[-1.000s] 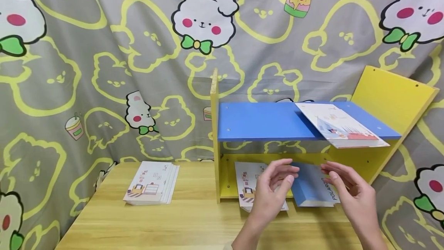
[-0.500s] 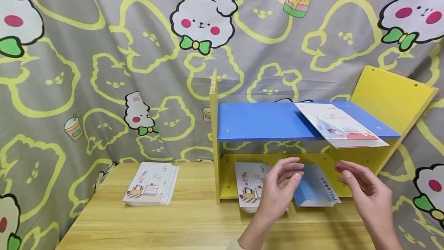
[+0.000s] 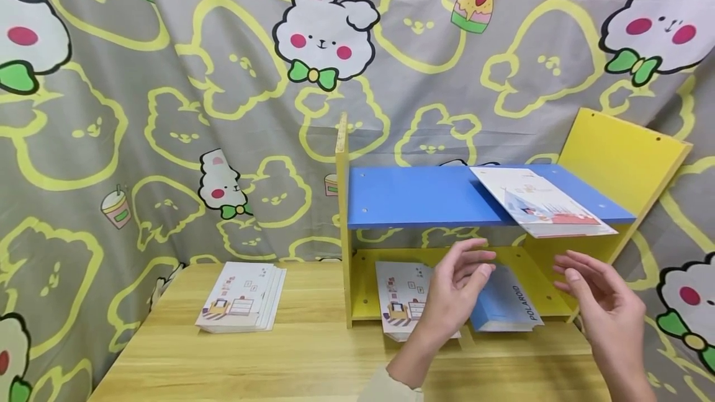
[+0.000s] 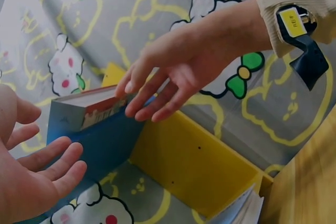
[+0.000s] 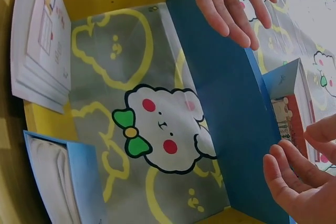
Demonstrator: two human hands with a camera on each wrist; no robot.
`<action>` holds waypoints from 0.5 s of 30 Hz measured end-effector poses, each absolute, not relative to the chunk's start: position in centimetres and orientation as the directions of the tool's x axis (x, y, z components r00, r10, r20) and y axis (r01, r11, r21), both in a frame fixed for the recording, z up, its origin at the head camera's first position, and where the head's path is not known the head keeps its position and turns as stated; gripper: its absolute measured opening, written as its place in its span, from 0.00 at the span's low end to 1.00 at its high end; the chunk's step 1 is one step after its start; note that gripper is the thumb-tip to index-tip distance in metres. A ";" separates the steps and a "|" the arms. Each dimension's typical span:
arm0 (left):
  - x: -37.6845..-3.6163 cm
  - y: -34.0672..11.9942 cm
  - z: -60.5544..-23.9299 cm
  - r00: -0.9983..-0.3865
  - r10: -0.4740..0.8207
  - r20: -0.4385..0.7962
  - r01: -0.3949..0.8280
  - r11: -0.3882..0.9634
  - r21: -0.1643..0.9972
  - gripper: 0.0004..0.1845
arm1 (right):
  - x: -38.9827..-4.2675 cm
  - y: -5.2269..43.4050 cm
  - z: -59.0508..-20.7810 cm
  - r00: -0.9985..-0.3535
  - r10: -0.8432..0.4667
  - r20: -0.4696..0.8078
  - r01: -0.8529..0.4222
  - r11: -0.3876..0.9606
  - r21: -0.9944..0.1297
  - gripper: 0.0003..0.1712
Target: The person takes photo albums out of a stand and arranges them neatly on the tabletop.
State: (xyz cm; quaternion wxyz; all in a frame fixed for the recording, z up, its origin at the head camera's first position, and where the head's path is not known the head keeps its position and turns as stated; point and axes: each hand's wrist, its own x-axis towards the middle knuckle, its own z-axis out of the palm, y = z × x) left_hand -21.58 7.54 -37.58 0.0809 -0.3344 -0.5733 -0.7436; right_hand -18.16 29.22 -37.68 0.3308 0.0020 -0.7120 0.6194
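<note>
Head view gives us the whole layout: our left hand [image 3: 455, 293] and right hand [image 3: 600, 299] hover apart in front of a small shelf unit [image 3: 620, 154] with yellow sides, both with fingers relaxed and spread, gripping nothing. Between and just behind them, on the yellow lower shelf [image 3: 530, 259], lies a blue book [image 3: 503, 309] printed POLAROID, flat, its front end sticking out past the shelf edge. Just beside it on the left sits a stack of illustrated booklets [image 3: 399, 296]. On the blue upper shelf [image 3: 413, 194] another booklet [image 3: 539, 203] lies skewed, its corner overhanging the front edge.

Left wrist view adds what we miss from above: the right hand's fingertips [image 4: 134, 85] reach close to that overhanging booklet [image 4: 84, 108]; whether they touch it we cannot tell. Right wrist view looks up under the blue shelf board [image 5: 220, 103] and shows the lower stack's page edges [image 5: 42, 51] and the blue book [image 5: 68, 182] from the side.

All of it rests on a light wooden table [image 3: 313, 358], where a second booklet pile [image 3: 242, 296] lies well to the left. Behind hangs a grey curtain [image 3: 167, 79] printed with bunnies.
</note>
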 end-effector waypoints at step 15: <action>-22.8 8.8 -36.0 -0.795 0.318 0.517 0.438 -0.290 0.851 0.21 | -19.2 31.7 -37.0 -0.776 0.367 0.512 -0.539 0.034 -0.842 0.28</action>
